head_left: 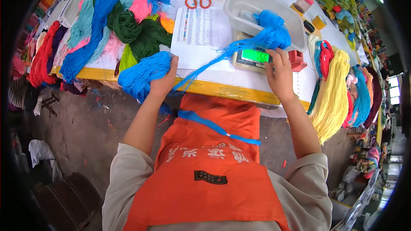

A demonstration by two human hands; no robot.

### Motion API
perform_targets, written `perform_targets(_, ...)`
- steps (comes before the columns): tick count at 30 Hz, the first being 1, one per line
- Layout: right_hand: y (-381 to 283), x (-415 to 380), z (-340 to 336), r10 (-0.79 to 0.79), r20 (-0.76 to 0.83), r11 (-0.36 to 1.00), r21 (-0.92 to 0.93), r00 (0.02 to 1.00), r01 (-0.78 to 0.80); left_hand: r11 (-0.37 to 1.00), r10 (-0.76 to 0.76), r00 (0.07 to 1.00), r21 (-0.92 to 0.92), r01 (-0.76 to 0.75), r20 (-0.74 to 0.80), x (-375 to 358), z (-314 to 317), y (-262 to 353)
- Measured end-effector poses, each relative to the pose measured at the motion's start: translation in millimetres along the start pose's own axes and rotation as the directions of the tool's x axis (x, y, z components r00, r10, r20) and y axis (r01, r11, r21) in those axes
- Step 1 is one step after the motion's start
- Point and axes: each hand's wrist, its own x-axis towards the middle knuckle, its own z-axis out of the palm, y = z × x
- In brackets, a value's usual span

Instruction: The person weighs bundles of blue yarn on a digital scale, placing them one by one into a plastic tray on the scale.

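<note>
My left hand (165,79) is closed around a thick hank of bright blue yarn (143,75) at the table's front edge. From there a loose strand of blue yarn (205,65) runs to the right, up to a bunched blue yarn bundle (274,32) that hangs over the rim of a translucent plastic tray (233,6). The tray rests on a digital scale (239,62) with a lit green display. My right hand (280,70) is beside the display, fingers apart, their tips at the underside of the bundle. Whether they press on yarn or scale is hard to tell.
Red-handled scissors (198,2) and a printed sheet (199,30) lie behind the strand. Colored yarn hanks (137,25) pile up on the left; more, including a yellow hank (332,96), hang on the right. A red block (296,60) stands beside the scale.
</note>
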Motion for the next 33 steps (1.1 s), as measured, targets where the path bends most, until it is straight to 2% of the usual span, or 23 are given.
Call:
perform_targets(5,0,5,-5,-0.034,0.036,0.999,-0.027,0.999,0.035,1.000,-0.008,1.000,-0.025,0.008,0.006,1,-1,4)
perform_targets(11,0,6,-11,0.024,0.078,1.000,0.001,0.997,-0.024,1.000,0.027,1.000,-0.002,-0.027,0.003,2,-2,4)
perform_targets(13,-3,6,-10,-0.053,0.029,0.998,-0.028,0.998,0.054,0.999,0.049,0.999,-0.014,-0.049,-0.019,2,-1,5)
perform_targets(17,-5,8,-9,-0.101,0.027,0.994,-0.039,0.995,0.102,0.999,0.029,0.999,-0.021,-0.030,-0.016,1,-1,5)
perform_targets(19,-5,7,-6,-0.027,0.097,0.999,-0.021,0.995,0.030,1.000,0.017,1.000,-0.013,-0.017,-0.008,1,-2,5)
perform_targets(23,-7,5,-8,-0.039,0.138,0.997,-0.054,0.990,0.047,1.000,0.023,1.000,-0.003,-0.023,-0.008,2,-2,6)
perform_targets(28,-7,4,-12,0.034,0.196,0.998,-0.063,0.980,-0.022,1.000,0.028,1.000,-0.001,-0.028,0.009,2,-3,4)
perform_targets(33,-8,5,-18,-0.015,0.144,1.000,-0.014,0.990,0.017,0.998,0.059,0.998,-0.001,-0.059,-0.033,2,-1,5)
